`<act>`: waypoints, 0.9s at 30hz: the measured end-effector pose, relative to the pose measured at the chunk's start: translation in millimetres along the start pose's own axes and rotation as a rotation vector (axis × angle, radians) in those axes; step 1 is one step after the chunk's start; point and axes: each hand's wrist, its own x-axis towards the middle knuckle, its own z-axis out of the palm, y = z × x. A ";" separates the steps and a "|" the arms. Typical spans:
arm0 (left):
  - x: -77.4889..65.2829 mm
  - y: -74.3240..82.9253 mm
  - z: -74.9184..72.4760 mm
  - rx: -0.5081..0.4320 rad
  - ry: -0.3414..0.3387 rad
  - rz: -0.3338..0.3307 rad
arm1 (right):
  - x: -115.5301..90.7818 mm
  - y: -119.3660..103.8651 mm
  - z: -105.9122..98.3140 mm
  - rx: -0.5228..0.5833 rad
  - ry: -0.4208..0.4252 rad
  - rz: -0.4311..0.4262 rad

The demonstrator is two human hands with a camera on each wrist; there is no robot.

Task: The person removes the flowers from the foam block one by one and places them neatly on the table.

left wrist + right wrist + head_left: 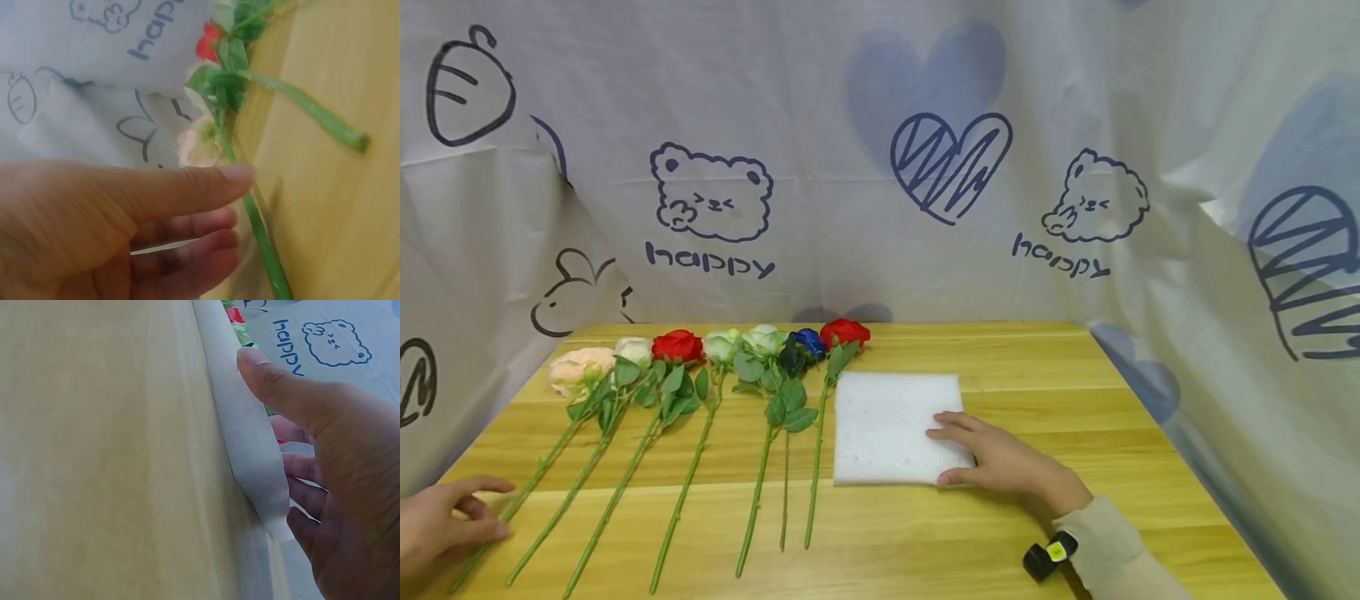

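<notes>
Several artificial flowers lie side by side on the table. At the far left is the peach flower (580,371), its green stem (265,256) running down beside my left hand (448,525). The left thumb overlaps this stem in the left wrist view, the other fingers loosely bent beside it. A square white foam sheet (887,429) lies flat, right of the flowers. My right hand (1000,458) rests at its right edge, fingers spread and fairly straight over the top. In the right wrist view the thumb touches the foam's near edge.
Between the peach flower and the foam lie a white flower (634,350), a red rose (677,345), pale green-white roses (765,340), a blue rose (808,342) and another red rose (846,332). A printed curtain (827,233) encloses the wooden table (1022,358) behind and at both sides.
</notes>
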 end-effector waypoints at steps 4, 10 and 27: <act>-1.6 22.5 -2.9 0.058 0.070 -0.019 | 1.5 -2.6 -2.3 0.001 -0.021 0.015; 0.6 65.5 -6.9 0.196 0.101 0.015 | 3.5 -2.9 -6.1 -0.009 -0.039 -0.003; 17.1 143.9 10.1 0.224 0.142 0.236 | 2.3 1.5 -22.4 -0.096 0.013 -0.042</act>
